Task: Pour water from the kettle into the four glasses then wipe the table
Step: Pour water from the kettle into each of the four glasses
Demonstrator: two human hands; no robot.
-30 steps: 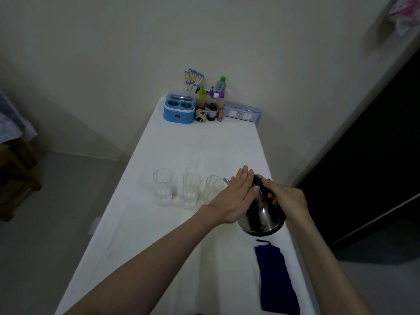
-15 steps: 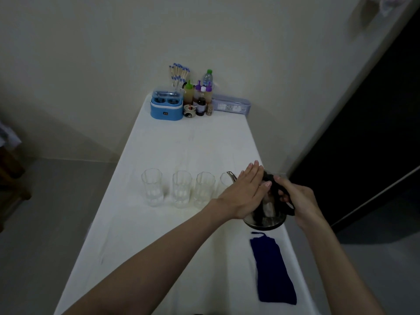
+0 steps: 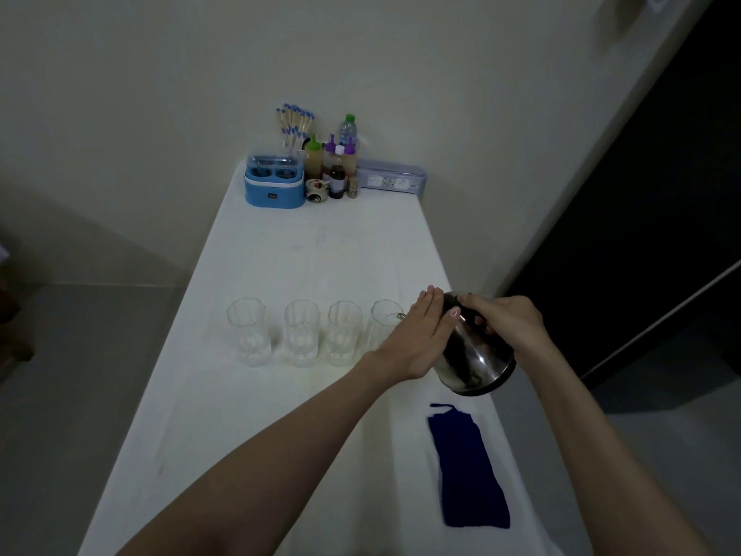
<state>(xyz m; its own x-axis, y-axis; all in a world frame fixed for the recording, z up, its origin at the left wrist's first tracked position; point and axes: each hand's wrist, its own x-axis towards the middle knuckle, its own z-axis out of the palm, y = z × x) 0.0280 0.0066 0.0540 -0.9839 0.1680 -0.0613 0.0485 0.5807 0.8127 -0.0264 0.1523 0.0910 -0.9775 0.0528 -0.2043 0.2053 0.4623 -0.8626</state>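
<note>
Right hand [image 3: 509, 327] grips kettle [image 3: 473, 355] by its dark handle; left hand [image 3: 421, 339] lies flat, fingers extended, against kettle's side. Kettle tilted, spout at rim of rightmost glass [image 3: 383, 325] of four in a row. Water stream not discernible, possibly none yet. Risk: overtilting splashes tablecloth [image 3: 320, 254]; spout could knock glass. Blue cloth [image 3: 467, 467] lies nearer me.

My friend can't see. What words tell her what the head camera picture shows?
Two hands tilt a shiny steel kettle toward the rightmost of four clear glasses lined up on a white table: right hand on the handle, left hand flat against its side. A dark blue cloth lies nearer.
</note>
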